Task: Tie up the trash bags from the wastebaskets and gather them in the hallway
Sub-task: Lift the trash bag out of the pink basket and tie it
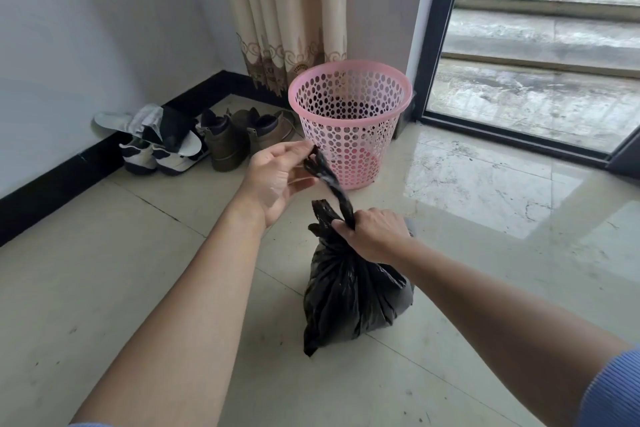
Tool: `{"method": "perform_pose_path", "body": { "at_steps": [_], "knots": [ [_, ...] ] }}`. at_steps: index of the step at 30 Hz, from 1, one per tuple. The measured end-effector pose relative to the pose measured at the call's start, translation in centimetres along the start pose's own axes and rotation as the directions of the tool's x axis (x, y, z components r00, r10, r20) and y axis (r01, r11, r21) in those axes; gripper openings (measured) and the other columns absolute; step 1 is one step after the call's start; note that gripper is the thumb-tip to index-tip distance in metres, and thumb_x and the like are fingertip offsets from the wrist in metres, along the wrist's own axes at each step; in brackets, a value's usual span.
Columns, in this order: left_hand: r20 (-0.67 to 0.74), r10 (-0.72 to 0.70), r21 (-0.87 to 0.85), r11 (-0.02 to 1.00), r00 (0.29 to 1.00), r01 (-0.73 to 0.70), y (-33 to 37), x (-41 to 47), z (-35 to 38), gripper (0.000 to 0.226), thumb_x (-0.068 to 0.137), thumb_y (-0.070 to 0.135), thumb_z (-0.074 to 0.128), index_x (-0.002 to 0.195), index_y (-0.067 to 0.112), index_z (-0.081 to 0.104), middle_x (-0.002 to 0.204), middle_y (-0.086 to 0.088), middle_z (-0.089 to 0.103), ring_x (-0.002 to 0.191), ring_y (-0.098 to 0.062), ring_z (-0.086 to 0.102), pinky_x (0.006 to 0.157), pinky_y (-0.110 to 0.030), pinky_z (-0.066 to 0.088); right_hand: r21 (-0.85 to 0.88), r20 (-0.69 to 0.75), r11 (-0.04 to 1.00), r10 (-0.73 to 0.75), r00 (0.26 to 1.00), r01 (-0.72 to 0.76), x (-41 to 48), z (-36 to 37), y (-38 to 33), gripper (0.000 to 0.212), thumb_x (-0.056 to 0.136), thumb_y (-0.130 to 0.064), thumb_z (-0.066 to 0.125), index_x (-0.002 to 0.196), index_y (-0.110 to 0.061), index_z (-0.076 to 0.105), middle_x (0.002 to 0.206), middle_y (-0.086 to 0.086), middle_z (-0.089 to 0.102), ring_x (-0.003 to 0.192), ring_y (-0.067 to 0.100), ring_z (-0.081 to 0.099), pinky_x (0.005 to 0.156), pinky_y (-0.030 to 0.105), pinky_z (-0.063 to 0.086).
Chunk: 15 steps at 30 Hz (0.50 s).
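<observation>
Step in hand: tying. The trash bag [353, 295] sits on the tiled floor [138, 288], out of the pink wastebasket [349, 135]. The wastebasket stands just behind it, near the curtain [287, 10] and the glass door [536, 80].

Right hand [374, 236]: fingers curled tight round the gathered neck of the bag, knuckles up, holding the mouth closed.

Left hand [277, 180]: thumb and fingertips pinch the free end of 1 twisted strand [332, 184] of bag film. The strand is drawn up and to the left, taut between the 2 hands.

A 2nd, shorter tail [322, 211] stands up just beside the right hand, held by nothing.

Judgement: knot not yet made. No loop or crossing shows at the neck, though the right hand hides part of it. The bag is mid-tie, and carrying it to the hallway has not begun.

Next move calls for crossing the long strand over the short tail, tucking it under and pulling both snug. The right hand would have to ease off the neck to take the short tail without letting the mouth reopen. The film looks thin, so a hard pull could tear it.

Shoes [225, 142] lie along the wall, well apart from the bag.
</observation>
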<state>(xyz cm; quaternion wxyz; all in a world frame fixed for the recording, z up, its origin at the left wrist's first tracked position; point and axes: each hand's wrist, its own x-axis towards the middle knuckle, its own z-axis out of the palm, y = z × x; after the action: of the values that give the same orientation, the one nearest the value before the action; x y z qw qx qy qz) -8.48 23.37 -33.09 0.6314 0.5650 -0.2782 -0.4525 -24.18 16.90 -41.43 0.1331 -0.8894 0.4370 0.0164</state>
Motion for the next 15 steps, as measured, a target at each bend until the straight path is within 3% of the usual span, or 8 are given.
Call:
{"method": "perform_pose_path", "body": {
  "at_steps": [2, 4, 6, 8, 11, 13, 15],
  "knots": [
    [-0.197, -0.072, 0.084, 0.992, 0.978, 0.09, -1.2, 1.0, -1.8, 0.022, 0.092, 0.033, 0.058, 0.102, 0.014, 0.065, 0.101, -0.009, 0.068, 0.086, -0.02, 0.063, 0.074, -0.033, 0.05, 0.113, 0.056, 0.993, -0.019, 0.998, 0.013, -0.1, 0.0, 0.3, 0.052, 0.097, -0.061, 0.033, 0.074, -0.016, 0.048, 0.082, 0.007, 0.058, 0.076, 0.029, 0.053, 0.066, 0.034, 0.038],
    [-0.357, -0.195, 0.227, 0.931, 0.913, 0.288, -3.2, 1.2, -3.5, 0.04, 0.09, 0.045, 0.056, 0.115, 0.014, 0.059, 0.105, -0.008, 0.062, 0.086, -0.021, 0.059, 0.068, -0.032, 0.047, 0.204, 0.094, 0.979, -0.043, 0.995, 0.023, -0.1, 0.1, 0.6, 0.051, 0.096, -0.061, 0.036, 0.073, -0.017, 0.045, 0.079, 0.006, 0.056, 0.076, 0.028, 0.053, 0.066, 0.036, 0.04],
    [-0.331, -0.411, 0.233, 0.837, 0.85, 0.496, -5.4, 0.5, -4.0, 0.052, 0.082, 0.058, 0.06, 0.113, 0.018, 0.055, 0.105, -0.008, 0.06, 0.088, -0.024, 0.061, 0.067, -0.033, 0.05, 0.267, 0.107, 0.962, -0.088, 0.99, 0.057, -0.1, 0.2, 0.7, 0.05, 0.095, -0.06, 0.037, 0.066, -0.02, 0.039, 0.071, 0.003, 0.051, 0.073, 0.027, 0.051, 0.068, 0.037, 0.04],
    [-0.158, -0.557, 0.15, 0.802, 0.815, 0.578, -7.1, -0.3, -3.6, 0.043, 0.08, 0.052, 0.066, 0.104, 0.018, 0.058, 0.096, -0.009, 0.066, 0.078, -0.022, 0.064, 0.062, -0.029, 0.052, 0.316, 0.11, 0.944, -0.132, 0.985, 0.092, 0.1, 0.4, 0.6, 0.048, 0.094, -0.06, 0.038, 0.063, -0.024, 0.033, 0.067, 0.0, 0.047, 0.072, 0.026, 0.051, 0.069, 0.039, 0.042],
    [-0.145, -0.455, -0.141, 0.888, 0.878, 0.437, -7.4, 0.4, -3.6, 0.014, 0.086, 0.009, 0.063, 0.1, 0.01, 0.06, 0.083, -0.01, 0.066, 0.068, -0.02, 0.063, 0.051, -0.026, 0.054, 0.39, 0.126, 0.915, -0.162, 0.979, 0.101, 0.3, 0.8, 0.7, 0.05, 0.096, -0.058, 0.038, 0.063, -0.02, 0.033, 0.066, 0.001, 0.046, 0.068, 0.024, 0.048, 0.065, 0.037, 0.037],
    [-0.239, -0.356, -0.338, 0.903, 0.903, 0.267, -6.6, 1.3, -4.3, 0.016, 0.084, -0.005, 0.059, 0.092, 0.009, 0.06, 0.075, -0.008, 0.069, 0.068, -0.019, 0.063, 0.053, -0.026, 0.055, 0.514, 0.12, 0.857, -0.124, 0.985, 0.045, 0.4, 0.8, 1.0, 0.05, 0.1, -0.051, 0.038, 0.069, -0.013, 0.043, 0.071, 0.006, 0.053, 0.071, 0.025, 0.052, 0.066, 0.037, 0.039],
    [-0.299, -0.284, -0.396, 0.906, 0.911, 0.152, -5.6, 1.6, -4.9, 0.023, 0.083, -0.008, 0.059, 0.08, 0.014, 0.059, 0.059, 0.002, 0.069, 0.065, -0.013, 0.06, 0.052, -0.023, 0.049, 0.629, 0.119, 0.777, -0.071, 0.99, -0.019, 0.6, 0.3, 1.4, 0.044, 0.103, -0.041, 0.04, 0.074, -0.008, 0.047, 0.072, 0.008, 0.054, 0.068, 0.023, 0.053, 0.061, 0.033, 0.041]
  ]
}}
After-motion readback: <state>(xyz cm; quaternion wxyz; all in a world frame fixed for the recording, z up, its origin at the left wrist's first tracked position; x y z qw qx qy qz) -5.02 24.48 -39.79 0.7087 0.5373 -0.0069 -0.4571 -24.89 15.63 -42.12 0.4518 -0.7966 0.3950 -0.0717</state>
